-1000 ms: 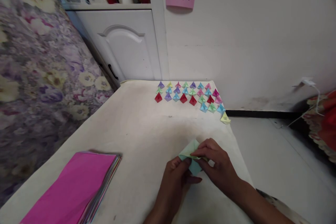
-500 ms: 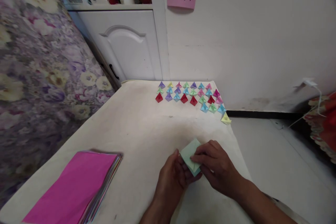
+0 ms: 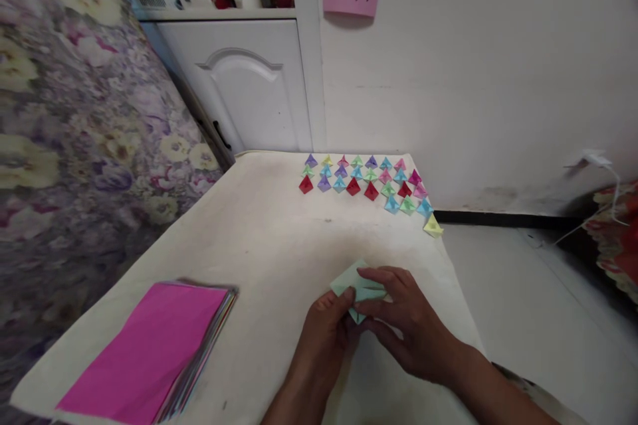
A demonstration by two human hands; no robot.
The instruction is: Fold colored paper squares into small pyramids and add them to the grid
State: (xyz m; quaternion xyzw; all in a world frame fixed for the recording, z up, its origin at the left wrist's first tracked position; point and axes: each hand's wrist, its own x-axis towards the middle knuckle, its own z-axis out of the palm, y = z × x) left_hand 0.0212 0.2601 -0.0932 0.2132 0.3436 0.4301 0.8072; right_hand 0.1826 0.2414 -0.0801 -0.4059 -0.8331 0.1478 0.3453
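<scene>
Both my hands hold a folded piece of pale green paper [image 3: 349,281] just above the white table [image 3: 269,246], near its right front edge. My left hand [image 3: 326,335] pinches the paper's lower left side with its fingertips. My right hand [image 3: 401,319] grips it from the right, fingers curled over the top. Much of the paper is hidden under my fingers.
A stack of coloured sheets with a magenta one on top [image 3: 149,355] lies at the table's front left. Several small folded paper shapes [image 3: 366,179] sit in rows at the far edge. A flowered cloth [image 3: 74,133] hangs left; white cabinet [image 3: 249,86] and wall behind.
The green paper has been turned and folded between my fingers, and it sits a little further left and lower than before. The view has shifted slightly.
</scene>
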